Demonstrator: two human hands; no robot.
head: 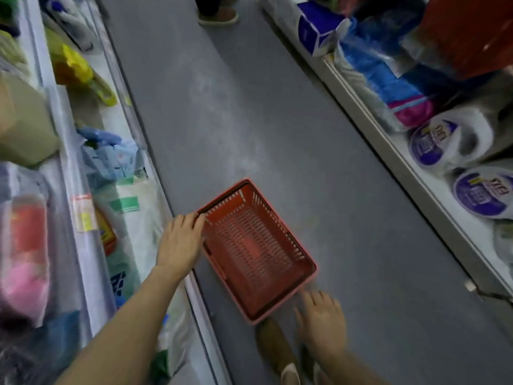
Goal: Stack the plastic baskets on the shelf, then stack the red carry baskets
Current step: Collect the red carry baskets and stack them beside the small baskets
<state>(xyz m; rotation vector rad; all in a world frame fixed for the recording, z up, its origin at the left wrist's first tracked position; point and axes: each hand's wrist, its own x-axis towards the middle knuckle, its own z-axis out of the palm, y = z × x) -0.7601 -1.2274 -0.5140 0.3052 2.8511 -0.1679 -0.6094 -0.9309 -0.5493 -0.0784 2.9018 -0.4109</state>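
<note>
Between two rows of shelves, on the smooth grey floor [277, 120] of the aisle, you have one red basket [255, 248] below you. It is a rectangular plastic tub with slotted, lattice-like walls and base and a paler rounded rim, turned at an angle to the aisle; whether it sits on the floor or hangs just above it is hard to tell in the blur. Your left hand [180, 240] reaches down to its near-left corner, fingers curled over the rim there, holding the basket. Your right hand [322, 320] is just beside the opposite near corner, fingers spread and straight, gripping nothing; its fingertips look close to the rim but not clearly touching. Below the basket your brown shoe [274, 348] shows on the floor. To your left, the shelf edge [166, 195] fronts soft, crinkled plastic bags [130, 207]. To your right sit round wrapped paper rolls [449, 140] with purple labels.
</note>
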